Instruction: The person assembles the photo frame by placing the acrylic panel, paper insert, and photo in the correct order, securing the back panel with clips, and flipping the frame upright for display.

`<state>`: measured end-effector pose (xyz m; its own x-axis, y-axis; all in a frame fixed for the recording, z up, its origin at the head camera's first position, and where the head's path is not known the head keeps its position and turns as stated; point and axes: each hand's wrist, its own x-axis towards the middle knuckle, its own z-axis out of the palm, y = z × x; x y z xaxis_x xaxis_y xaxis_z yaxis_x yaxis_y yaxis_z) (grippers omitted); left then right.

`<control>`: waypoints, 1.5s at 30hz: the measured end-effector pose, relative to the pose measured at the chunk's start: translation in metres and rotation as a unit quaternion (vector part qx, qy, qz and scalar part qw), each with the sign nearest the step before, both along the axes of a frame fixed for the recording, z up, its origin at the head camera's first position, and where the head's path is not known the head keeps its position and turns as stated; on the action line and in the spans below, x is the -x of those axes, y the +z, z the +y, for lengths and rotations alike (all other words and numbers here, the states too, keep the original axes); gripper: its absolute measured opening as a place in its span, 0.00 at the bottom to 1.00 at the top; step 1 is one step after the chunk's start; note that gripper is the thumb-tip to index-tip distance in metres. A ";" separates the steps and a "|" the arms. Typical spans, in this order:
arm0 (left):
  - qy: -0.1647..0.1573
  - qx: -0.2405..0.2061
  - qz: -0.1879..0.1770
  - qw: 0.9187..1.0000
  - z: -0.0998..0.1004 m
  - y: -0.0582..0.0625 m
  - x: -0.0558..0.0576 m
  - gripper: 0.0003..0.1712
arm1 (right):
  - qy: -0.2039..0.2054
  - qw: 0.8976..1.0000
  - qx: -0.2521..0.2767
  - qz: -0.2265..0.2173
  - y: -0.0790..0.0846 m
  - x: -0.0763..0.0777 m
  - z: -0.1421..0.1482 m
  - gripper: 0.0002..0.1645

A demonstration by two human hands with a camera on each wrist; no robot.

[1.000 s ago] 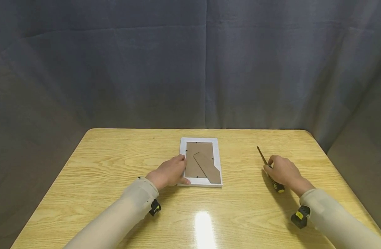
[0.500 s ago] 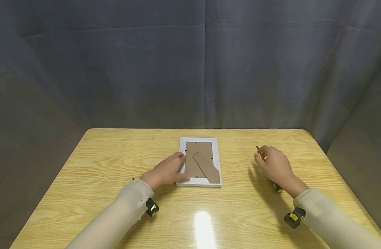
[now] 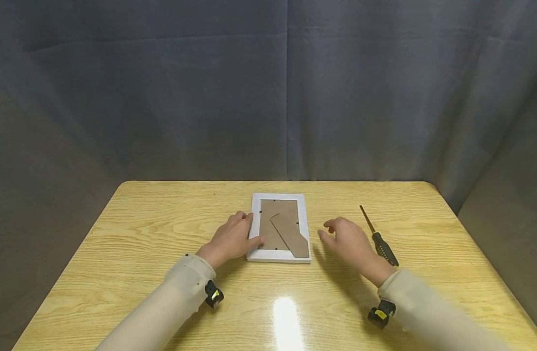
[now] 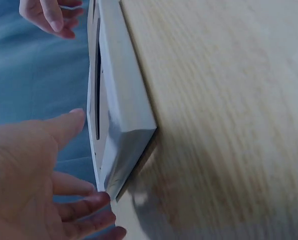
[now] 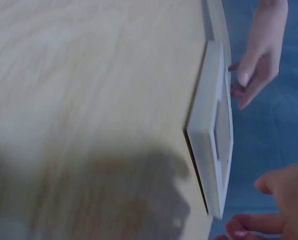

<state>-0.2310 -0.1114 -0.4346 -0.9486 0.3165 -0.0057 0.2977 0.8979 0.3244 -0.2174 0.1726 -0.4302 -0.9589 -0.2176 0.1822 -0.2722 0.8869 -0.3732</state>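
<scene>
A white picture frame (image 3: 279, 256) lies face down on the wooden table, its brown backing board (image 3: 270, 236) and fold-out stand leg (image 3: 294, 239) showing. At its left edge is my left hand (image 3: 230, 237), thumb over the near left corner, fingers along the side. In the left wrist view those fingers (image 4: 86, 205) are loosely extended at the frame's edge. My right hand (image 3: 348, 242) hovers just right of the frame with nothing in it, fingers slightly bent. Behind that hand, a screwdriver (image 3: 384, 248) with a black handle rests on the table.
Dark grey curtains (image 3: 286, 97) hang behind the wooden table (image 3: 163, 214) and along both sides. Wrist cameras (image 3: 214, 294) are strapped under both sleeves. A bright light reflection falls on the tabletop near the front.
My right hand has left the screwdriver and moved left toward the picture frame. The screwdriver stays on the table. My left hand stays by the frame, shifting slightly.
</scene>
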 end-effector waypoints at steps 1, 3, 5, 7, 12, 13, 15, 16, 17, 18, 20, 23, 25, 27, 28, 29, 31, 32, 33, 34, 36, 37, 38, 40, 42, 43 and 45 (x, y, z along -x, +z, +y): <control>0.004 0.002 0.002 1.000 0.000 -0.001 0.000 0.45 | 0.000 1.000 0.002 -0.006 -0.002 -0.001 -0.004 0.25; 0.011 0.008 0.005 1.000 0.001 -0.003 -0.001 0.43 | 0.002 1.000 0.000 -0.017 -0.006 -0.002 -0.012 0.27; 0.016 0.012 0.007 1.000 0.002 -0.004 -0.002 0.42 | 0.008 1.000 -0.009 -0.023 -0.009 -0.002 -0.017 0.28; 0.018 0.015 0.007 1.000 0.003 -0.004 -0.003 0.39 | 0.013 0.999 -0.020 -0.028 -0.010 -0.001 -0.021 0.28; 0.023 0.028 -0.004 0.999 0.003 -0.005 -0.007 0.31 | 0.015 0.998 -0.032 -0.056 -0.013 0.001 -0.026 0.21; 0.024 0.030 -0.007 0.999 0.003 -0.005 -0.007 0.30 | 0.017 0.997 -0.032 -0.063 -0.014 0.002 -0.026 0.21; 0.025 0.030 -0.009 0.999 0.003 -0.005 -0.008 0.29 | 0.022 0.997 -0.033 -0.066 -0.015 0.002 -0.027 0.23; 0.025 0.029 -0.009 0.999 0.003 -0.006 -0.008 0.28 | 0.025 0.997 -0.032 -0.065 -0.016 0.002 -0.028 0.25; 0.025 0.027 -0.008 0.999 0.003 -0.006 -0.008 0.28 | 0.029 0.997 -0.031 -0.064 -0.017 0.002 -0.028 0.26; 0.025 0.025 -0.007 0.999 0.003 -0.007 -0.008 0.28 | 0.032 0.997 -0.029 -0.064 -0.018 0.003 -0.028 0.27; 0.024 0.022 -0.004 0.999 0.004 -0.008 -0.008 0.27 | 0.033 0.997 -0.023 -0.062 -0.019 0.003 -0.030 0.27; 0.021 0.007 0.001 1.000 0.004 -0.010 -0.008 0.26 | 0.031 0.997 -0.016 -0.064 -0.020 0.003 -0.032 0.25; 0.021 -0.010 0.006 1.000 0.005 -0.011 -0.008 0.25 | 0.030 0.997 -0.014 -0.066 -0.020 0.003 -0.033 0.24; 0.022 -0.030 0.013 0.999 0.005 -0.013 -0.007 0.24 | 0.032 0.997 -0.012 -0.063 -0.020 0.003 -0.032 0.24; 0.023 -0.040 0.017 0.999 0.005 -0.014 -0.007 0.24 | 0.032 0.997 -0.010 -0.064 -0.020 0.002 -0.032 0.24; 0.025 -0.046 0.019 0.998 0.006 -0.015 -0.007 0.24 | 0.033 0.997 -0.007 -0.066 -0.020 0.003 -0.032 0.23; 0.028 -0.055 0.020 0.998 0.007 -0.015 -0.008 0.26 | 0.033 0.997 0.002 -0.071 -0.019 0.003 -0.030 0.23; 0.029 -0.055 0.020 0.998 0.007 -0.015 -0.009 0.27 | 0.033 0.997 0.007 -0.073 -0.018 0.003 -0.030 0.23; 0.030 -0.055 0.019 0.998 0.008 -0.014 -0.009 0.29 | 0.031 0.996 0.011 -0.077 -0.018 0.003 -0.029 0.23; 0.032 -0.054 0.018 0.998 0.009 -0.014 -0.010 0.31 | 0.029 0.996 0.017 -0.081 -0.017 0.003 -0.028 0.23; 0.036 -0.052 0.016 0.998 0.011 -0.013 -0.011 0.36 | 0.024 0.996 0.033 -0.080 -0.014 0.003 -0.027 0.21; 0.039 -0.050 0.015 0.998 0.012 -0.013 -0.011 0.38 | 0.023 0.996 0.041 -0.079 -0.013 0.003 -0.027 0.20; 0.043 -0.050 0.015 0.998 0.013 -0.013 -0.011 0.40 | 0.022 0.995 0.050 -0.078 -0.012 0.003 -0.027 0.19; 0.052 -0.055 0.012 0.997 0.015 -0.012 -0.012 0.42 | 0.020 0.994 0.071 -0.075 -0.008 0.003 -0.026 0.18; 0.062 -0.068 0.007 0.996 0.016 -0.011 -0.012 0.43 | 0.019 0.994 0.086 -0.072 -0.005 0.002 -0.027 0.17; 0.065 -0.078 0.004 0.995 0.017 -0.010 -0.013 0.43 | 0.019 0.993 0.092 -0.069 -0.003 0.002 -0.027 0.18; 0.073 -0.104 -0.003 0.992 0.019 -0.007 -0.014 0.43 | 0.018 0.993 0.102 -0.062 0.000 0.001 -0.027 0.19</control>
